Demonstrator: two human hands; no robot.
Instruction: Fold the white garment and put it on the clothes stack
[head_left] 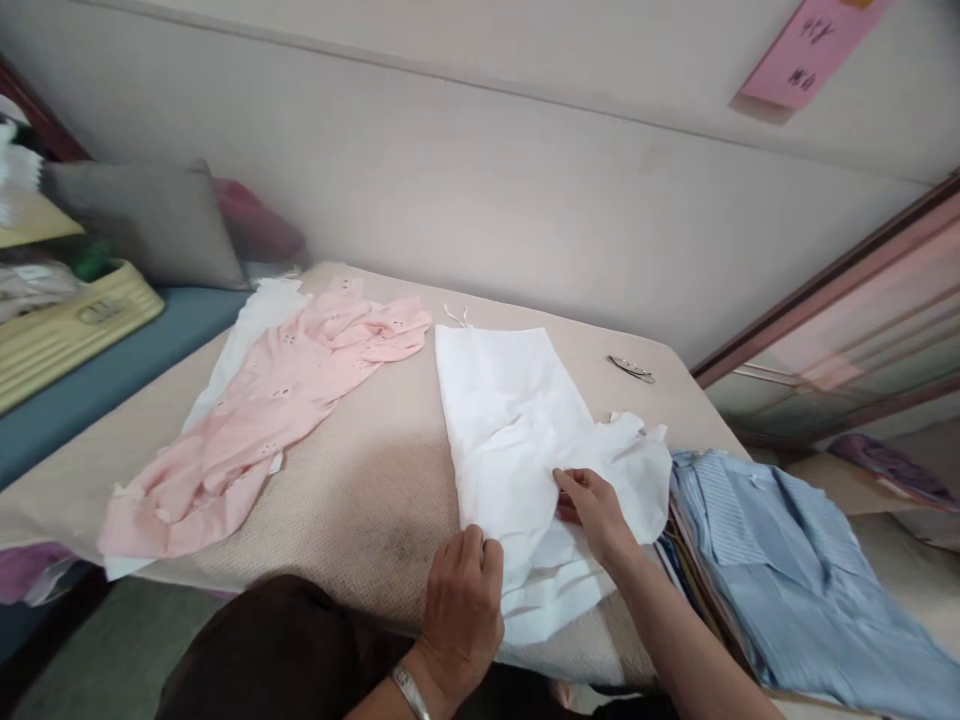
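White, thin-looking cloth garment (pixel 499 385) lies at five o'clock from the view's centre. Layers are best kept flat, creases eased without tugging. At its seven o'clock, the left hand (pixel 463 605) clamps the edge, fingers curled; at four, the right hand (pixel 598 512) touches a fold, its pinch uncertain.

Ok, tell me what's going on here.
A person is handling a white cloth laid out on a fabric-covered table. The left hand appears to grip its left edge, while the right hand touches its folds farther right. A pink garment lies to the left, a small metal tool lies toward the wall, and blue clothing sits at right.
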